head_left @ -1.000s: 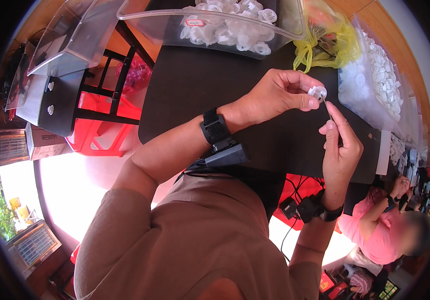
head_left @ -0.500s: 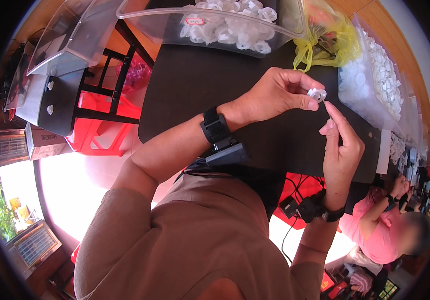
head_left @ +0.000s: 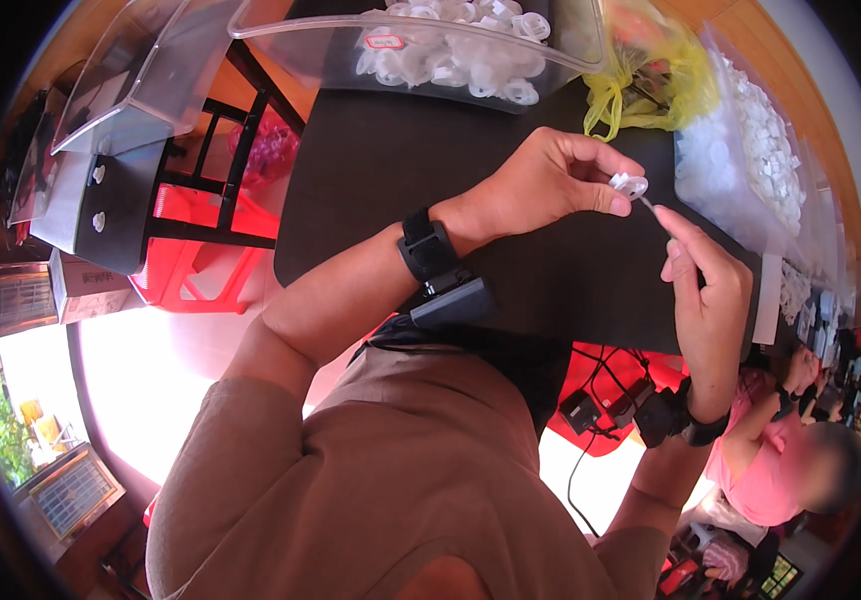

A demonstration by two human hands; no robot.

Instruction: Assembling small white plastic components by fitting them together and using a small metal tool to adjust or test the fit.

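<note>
Above the dark table (head_left: 401, 160), my left hand (head_left: 566, 175) pinches a small white round plastic part (head_left: 634, 186) between thumb and fingers. It has a ring-like rim and a raised bit on one side. My right hand (head_left: 706, 275) is closed on a thin grey metal-looking tool (head_left: 648, 204), most of it hidden by the fingers. The tool's tip reaches the lower edge of the plastic part; whether it touches cannot be told.
A clear bin (head_left: 421, 45) of white ring-shaped parts stands at the far edge. Right of it are a yellow plastic bag (head_left: 651, 90) and another clear bin (head_left: 706, 165) full of white pieces. A person in pink (head_left: 761, 470) sits at the right; a red stool (head_left: 206, 220) is at the left.
My right hand has moved right and slightly down, drawing back from my left hand, and more of the thin tool shows. The white part has tilted in my left fingers.
</note>
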